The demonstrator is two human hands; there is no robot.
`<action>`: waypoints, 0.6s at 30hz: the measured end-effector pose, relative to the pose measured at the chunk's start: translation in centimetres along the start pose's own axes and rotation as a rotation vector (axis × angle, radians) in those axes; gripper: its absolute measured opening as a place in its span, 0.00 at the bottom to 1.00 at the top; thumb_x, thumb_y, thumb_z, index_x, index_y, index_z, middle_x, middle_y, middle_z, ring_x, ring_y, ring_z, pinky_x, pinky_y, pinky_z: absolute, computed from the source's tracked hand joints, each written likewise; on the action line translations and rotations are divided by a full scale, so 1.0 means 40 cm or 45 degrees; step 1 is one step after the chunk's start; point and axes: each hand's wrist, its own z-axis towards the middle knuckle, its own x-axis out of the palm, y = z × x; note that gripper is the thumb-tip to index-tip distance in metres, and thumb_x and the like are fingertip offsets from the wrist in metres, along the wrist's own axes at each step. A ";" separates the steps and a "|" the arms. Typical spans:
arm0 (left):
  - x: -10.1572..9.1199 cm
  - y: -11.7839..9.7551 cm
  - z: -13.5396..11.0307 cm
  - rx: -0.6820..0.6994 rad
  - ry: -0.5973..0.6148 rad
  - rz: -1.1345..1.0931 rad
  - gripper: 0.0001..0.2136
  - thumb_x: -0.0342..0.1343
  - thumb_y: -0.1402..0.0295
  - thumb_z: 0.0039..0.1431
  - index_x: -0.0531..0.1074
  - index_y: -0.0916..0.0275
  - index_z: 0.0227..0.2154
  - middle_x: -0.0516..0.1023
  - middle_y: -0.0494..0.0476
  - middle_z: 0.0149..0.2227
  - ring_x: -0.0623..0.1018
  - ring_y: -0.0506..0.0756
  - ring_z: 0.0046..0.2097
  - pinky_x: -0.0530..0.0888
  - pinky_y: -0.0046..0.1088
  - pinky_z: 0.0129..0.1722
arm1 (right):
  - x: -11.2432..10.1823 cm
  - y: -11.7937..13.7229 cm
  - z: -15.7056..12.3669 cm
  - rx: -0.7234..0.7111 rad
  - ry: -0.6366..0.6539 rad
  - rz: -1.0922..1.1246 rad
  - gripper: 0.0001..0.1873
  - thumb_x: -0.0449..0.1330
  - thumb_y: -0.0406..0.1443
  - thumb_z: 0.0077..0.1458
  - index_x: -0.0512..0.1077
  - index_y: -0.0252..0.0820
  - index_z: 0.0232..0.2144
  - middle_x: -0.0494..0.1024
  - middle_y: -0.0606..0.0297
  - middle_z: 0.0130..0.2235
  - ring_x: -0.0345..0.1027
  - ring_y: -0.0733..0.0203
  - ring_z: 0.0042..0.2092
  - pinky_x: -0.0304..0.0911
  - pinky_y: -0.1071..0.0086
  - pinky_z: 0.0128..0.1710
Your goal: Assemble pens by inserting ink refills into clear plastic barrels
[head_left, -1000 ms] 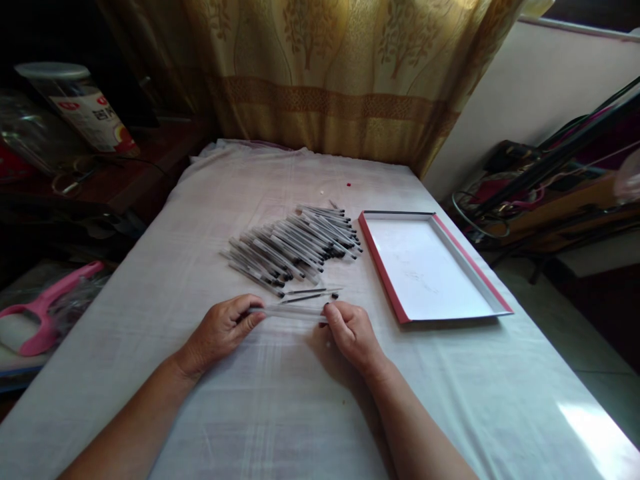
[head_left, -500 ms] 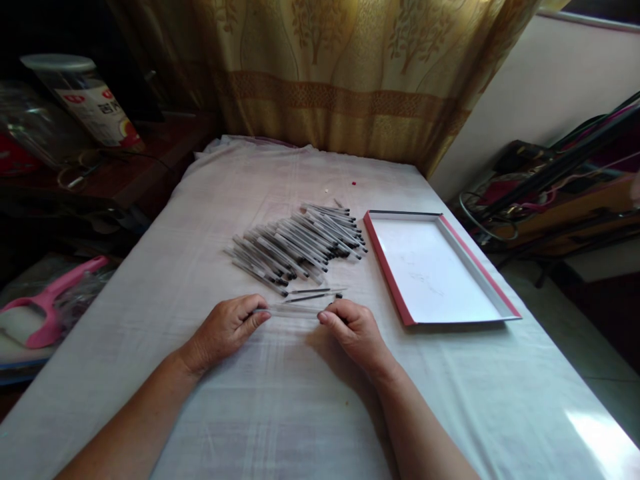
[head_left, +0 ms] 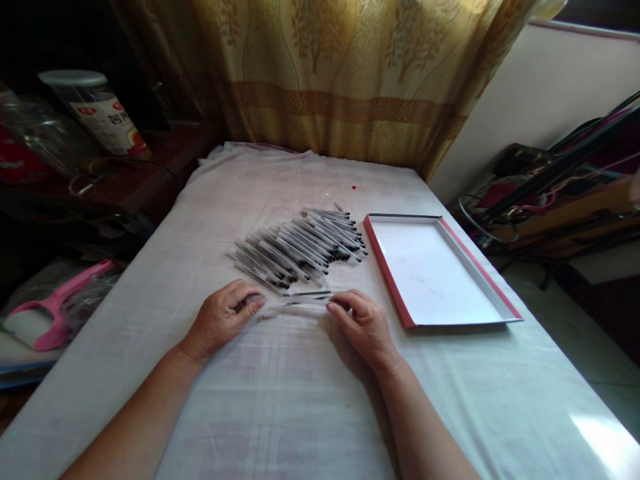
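Note:
My right hand (head_left: 363, 328) pinches one end of a clear pen barrel (head_left: 306, 308), which lies level and points left. The barrel's left end is blurred, just right of my left hand (head_left: 223, 319). My left thumb and forefinger are closed together, with a small pale piece at their tips that I cannot make out. Behind the barrel lie dark thin pen refills (head_left: 310, 293), partly covered by it and by my right fingers. Farther back spreads a pile of clear pens with black ends (head_left: 300, 243), side by side at a slant.
A shallow red-edged box lid (head_left: 425, 267) with a white inside lies at the right. A tiny red piece (head_left: 354, 187) sits at the back of the cloth-covered table (head_left: 240, 413). Jars (head_left: 107, 120) stand on a dark cabinet at the left, above a pink-handled item (head_left: 57, 307).
My hands have moved slightly apart. The barrel's left end, before at my left fingertips, now shows free beside them. The camera view has shifted a little.

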 end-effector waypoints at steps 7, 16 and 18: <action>0.011 0.004 -0.011 0.193 0.024 0.236 0.12 0.54 0.57 0.62 0.78 0.58 0.40 0.78 0.57 0.40 0.77 0.56 0.41 0.73 0.30 0.42 | 0.010 -0.018 -0.009 -0.007 0.033 -0.164 0.07 0.61 0.39 0.58 0.79 0.46 0.35 0.80 0.61 0.36 0.74 0.57 0.39 0.67 0.65 0.40; 0.015 0.039 0.017 0.201 -0.032 0.384 0.14 0.48 0.63 0.67 0.78 0.57 0.44 0.78 0.55 0.39 0.77 0.54 0.41 0.72 0.28 0.40 | 0.012 -0.025 -0.013 -0.019 -0.004 -0.238 0.09 0.60 0.39 0.60 0.80 0.44 0.38 0.80 0.60 0.38 0.75 0.56 0.39 0.68 0.65 0.39; 0.016 0.042 0.031 0.199 -0.027 0.505 0.13 0.49 0.64 0.67 0.78 0.55 0.45 0.77 0.55 0.39 0.77 0.53 0.39 0.71 0.27 0.37 | 0.012 -0.028 -0.013 -0.025 -0.027 -0.245 0.10 0.58 0.39 0.61 0.80 0.44 0.36 0.80 0.60 0.37 0.75 0.56 0.39 0.68 0.65 0.40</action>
